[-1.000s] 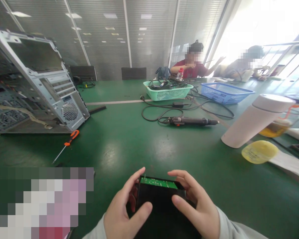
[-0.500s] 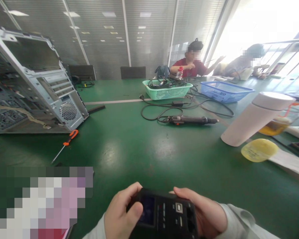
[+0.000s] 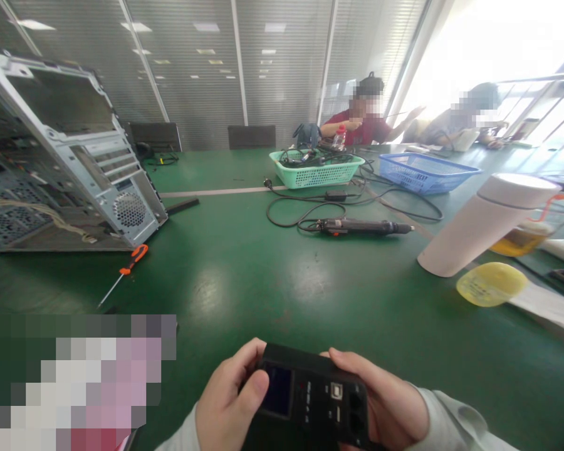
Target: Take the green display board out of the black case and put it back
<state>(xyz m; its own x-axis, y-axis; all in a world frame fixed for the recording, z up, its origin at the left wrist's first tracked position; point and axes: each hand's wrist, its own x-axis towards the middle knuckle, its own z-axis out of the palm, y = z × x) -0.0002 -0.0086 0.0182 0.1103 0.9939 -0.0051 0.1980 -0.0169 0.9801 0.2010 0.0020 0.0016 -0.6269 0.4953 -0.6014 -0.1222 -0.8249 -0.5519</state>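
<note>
Both my hands hold a black electronic unit point(image 3: 314, 394) low at the near edge of the view. Its face has a small dark screen, a USB port and two network-style sockets. My left hand point(image 3: 230, 394) grips its left side with the thumb beside the screen. On the other side, my right hand point(image 3: 380, 401) wraps around the right end, fingers over the top edge. The unit's underside and lower end are hidden.
A green work table point(image 3: 244, 294) holds an open computer case point(image 3: 61, 150) at left, an orange-handled screwdriver point(image 3: 126, 269), and an electric screwdriver point(image 3: 361, 227). Further back are a green basket point(image 3: 316, 178) and a blue basket point(image 3: 427, 173). A white flask point(image 3: 484, 228) lies at right. Two co-workers point(image 3: 361, 119) sit beyond.
My hands have turned the unit over, from its black back and green circuit board edge to its face with screen and ports. It has since tilted slightly upward.
</note>
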